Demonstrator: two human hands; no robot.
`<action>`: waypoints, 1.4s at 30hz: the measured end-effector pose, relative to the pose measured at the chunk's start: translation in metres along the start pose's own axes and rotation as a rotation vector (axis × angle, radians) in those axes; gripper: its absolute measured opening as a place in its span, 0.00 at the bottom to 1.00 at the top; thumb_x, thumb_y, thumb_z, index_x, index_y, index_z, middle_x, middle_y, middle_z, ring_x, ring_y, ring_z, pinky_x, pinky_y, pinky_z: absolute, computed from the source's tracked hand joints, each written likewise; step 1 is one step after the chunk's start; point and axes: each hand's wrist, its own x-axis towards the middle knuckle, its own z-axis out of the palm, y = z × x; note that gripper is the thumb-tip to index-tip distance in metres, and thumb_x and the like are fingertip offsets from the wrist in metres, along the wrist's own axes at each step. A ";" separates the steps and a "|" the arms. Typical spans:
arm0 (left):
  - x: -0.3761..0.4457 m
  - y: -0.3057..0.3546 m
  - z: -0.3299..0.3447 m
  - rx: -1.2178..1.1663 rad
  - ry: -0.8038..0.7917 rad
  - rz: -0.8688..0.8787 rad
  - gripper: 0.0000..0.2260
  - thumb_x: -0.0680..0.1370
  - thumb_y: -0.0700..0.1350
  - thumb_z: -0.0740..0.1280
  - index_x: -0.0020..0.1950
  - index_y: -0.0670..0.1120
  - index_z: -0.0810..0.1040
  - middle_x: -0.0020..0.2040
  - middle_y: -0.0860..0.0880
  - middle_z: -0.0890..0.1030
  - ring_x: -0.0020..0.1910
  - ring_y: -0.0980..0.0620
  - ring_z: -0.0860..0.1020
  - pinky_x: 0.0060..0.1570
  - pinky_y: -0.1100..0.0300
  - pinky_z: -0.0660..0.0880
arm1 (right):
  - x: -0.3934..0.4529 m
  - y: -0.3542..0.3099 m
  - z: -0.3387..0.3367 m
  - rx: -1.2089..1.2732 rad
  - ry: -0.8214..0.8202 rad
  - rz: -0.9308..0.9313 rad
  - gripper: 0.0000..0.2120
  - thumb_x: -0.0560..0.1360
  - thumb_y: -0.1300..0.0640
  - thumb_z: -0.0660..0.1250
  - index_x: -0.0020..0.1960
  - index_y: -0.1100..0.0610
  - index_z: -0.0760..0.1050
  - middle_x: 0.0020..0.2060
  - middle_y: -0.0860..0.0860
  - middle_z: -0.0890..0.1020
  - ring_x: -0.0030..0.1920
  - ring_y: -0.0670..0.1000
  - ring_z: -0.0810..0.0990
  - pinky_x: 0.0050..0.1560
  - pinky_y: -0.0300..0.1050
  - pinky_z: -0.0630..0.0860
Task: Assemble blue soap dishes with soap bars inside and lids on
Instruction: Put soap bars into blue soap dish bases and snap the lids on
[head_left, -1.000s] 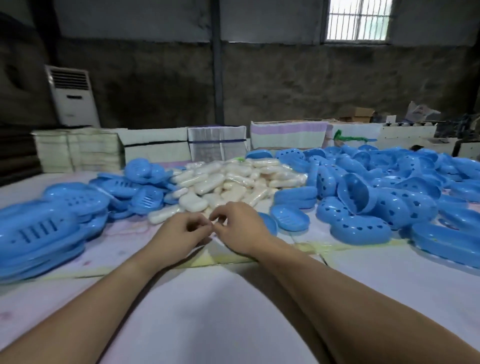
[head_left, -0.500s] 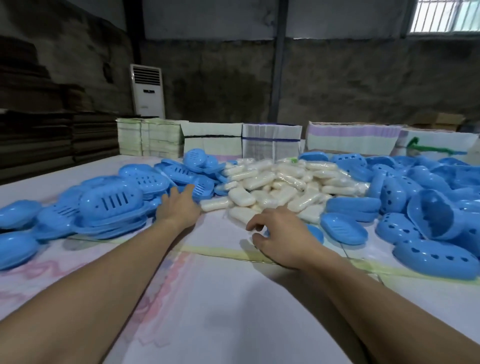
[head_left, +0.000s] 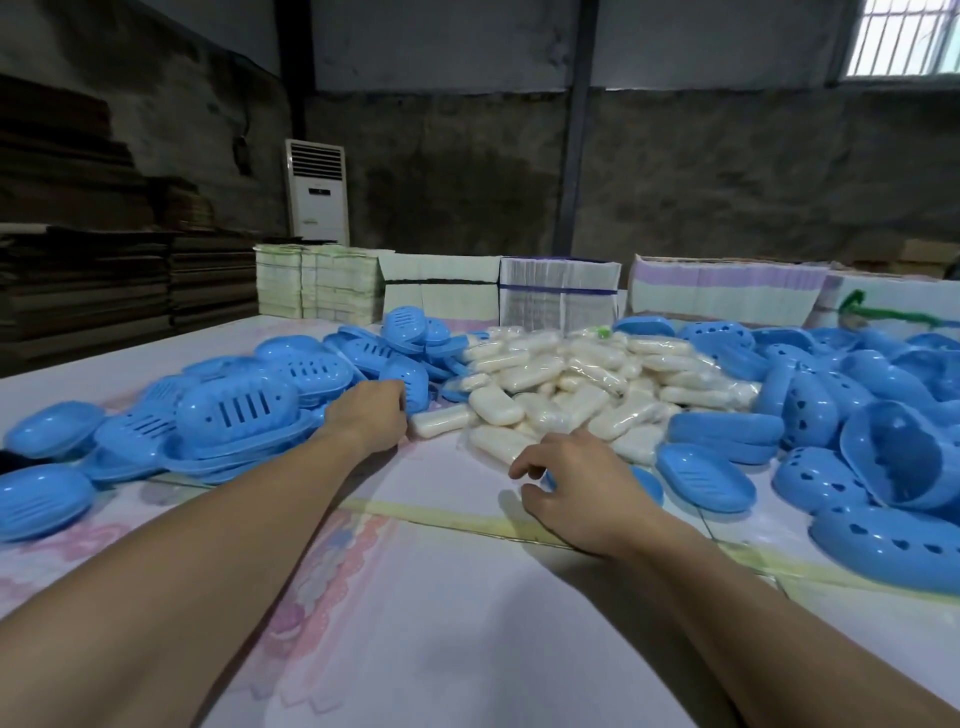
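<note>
Blue soap dish parts lie in heaps on a table (head_left: 467, 623) covered with a pale sheet printed in faint pink. On the left is a pile of slotted blue lids (head_left: 234, 410) and shallow trays, on the right a larger pile of perforated blue dish bodies (head_left: 852, 415), some tipped on their sides. Between the two heaps sits a mound of wrapped white soap bars (head_left: 571, 379). A single ridged blue tray (head_left: 705, 477) lies just right of the right hand, in front of a short stack of similar trays (head_left: 724, 435).

The left hand (head_left: 371, 415) reaches to the near edge of the left pile, its fingers curled against a small slotted blue piece (head_left: 410, 382); whether they actually grip it cannot be told, since the fingertips are hidden behind the hand. One soap bar (head_left: 441, 422) lies just beside this hand on its right.

The right hand (head_left: 571, 493) hovers low over the table at the near edge of the soap mound, fingers loosely curled and spread, holding nothing. A bit of another blue piece (head_left: 649, 486) shows from behind it.

Along the far edge of the table stand bundled stacks of flat printed cartons (head_left: 558, 293). Behind them a white floor-standing air conditioner (head_left: 317, 192) stands against a dark wall, with flattened brown cardboard (head_left: 104, 280) stacked at the left.
</note>
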 end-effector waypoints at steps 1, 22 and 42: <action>-0.001 -0.002 0.000 -0.060 0.023 -0.006 0.02 0.81 0.45 0.63 0.51 0.51 0.74 0.52 0.48 0.80 0.49 0.47 0.76 0.46 0.52 0.75 | 0.000 0.000 0.000 -0.002 -0.001 -0.002 0.13 0.75 0.51 0.64 0.58 0.44 0.79 0.50 0.44 0.79 0.54 0.50 0.72 0.55 0.45 0.71; -0.024 -0.013 -0.014 -0.181 0.139 0.078 0.09 0.82 0.52 0.64 0.45 0.50 0.76 0.45 0.50 0.80 0.47 0.48 0.77 0.44 0.51 0.76 | 0.000 0.000 0.001 0.043 -0.002 0.002 0.11 0.74 0.51 0.65 0.54 0.45 0.81 0.42 0.41 0.77 0.51 0.47 0.74 0.54 0.47 0.74; -0.002 -0.011 -0.031 -0.128 0.230 0.006 0.15 0.79 0.45 0.65 0.66 0.52 0.73 0.58 0.48 0.80 0.52 0.46 0.74 0.46 0.52 0.70 | 0.000 0.003 -0.005 -0.028 -0.008 0.027 0.13 0.74 0.53 0.66 0.58 0.44 0.80 0.51 0.45 0.80 0.55 0.50 0.74 0.56 0.47 0.74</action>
